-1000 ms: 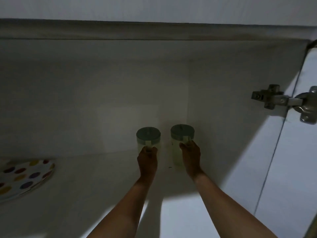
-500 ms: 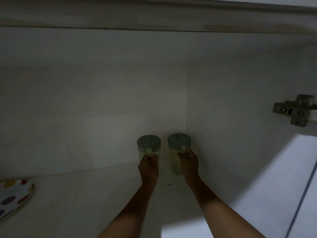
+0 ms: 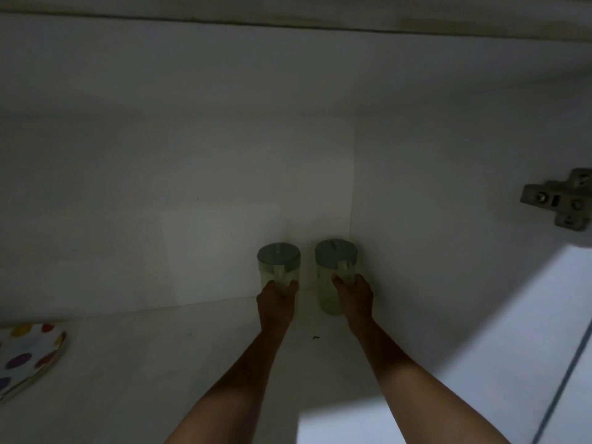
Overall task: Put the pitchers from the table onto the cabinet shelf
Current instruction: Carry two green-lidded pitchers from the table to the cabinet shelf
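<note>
— Any writing on the pitchers?
— None legible. Left pitcher (image 3: pixel 278 267) and right pitcher (image 3: pixel 335 270) stand upright on the shelf (image 3: pixel 160 363), contents unclear.
— Hands?
— Left hand (image 3: pixel 276 298) and right hand (image 3: pixel 354 296) each grip a handle.

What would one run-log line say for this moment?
left hand: on left pitcher handle | right hand: on right pitcher handle | both pitchers upright on shelf

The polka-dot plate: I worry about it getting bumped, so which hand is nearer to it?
Left. The left hand grips the left pitcher, well right of the polka-dot plate. The right hand, on the right pitcher, is farther still.
</note>
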